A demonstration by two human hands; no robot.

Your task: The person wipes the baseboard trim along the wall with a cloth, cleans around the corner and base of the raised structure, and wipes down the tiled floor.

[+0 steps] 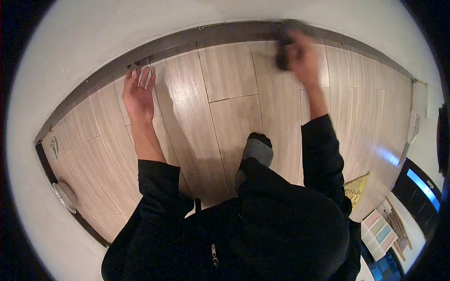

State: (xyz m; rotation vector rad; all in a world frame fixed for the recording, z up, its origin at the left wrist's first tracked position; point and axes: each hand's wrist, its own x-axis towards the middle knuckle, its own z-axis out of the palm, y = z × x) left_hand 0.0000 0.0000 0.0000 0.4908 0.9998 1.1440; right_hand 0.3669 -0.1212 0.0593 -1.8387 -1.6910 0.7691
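Closed around a dark object [282, 52], our right hand [302, 58] is blurred at far right; exact finger gap unclear. Object overlaps the dark skirting [187, 38]; contact uncertain. Our left hand [139, 100], far left, is open, palm up, fingertips near the skirting. We judge a firm, level hold best.

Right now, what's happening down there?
A person crouches or bends over a wood-look floor, facing a dark baseboard. Their right hand has a dark item in its grip up against the baseboard; both are blurred, so I can't tell what it is. Their left hand is open and empty, palm showing, fingertips near the baseboard.
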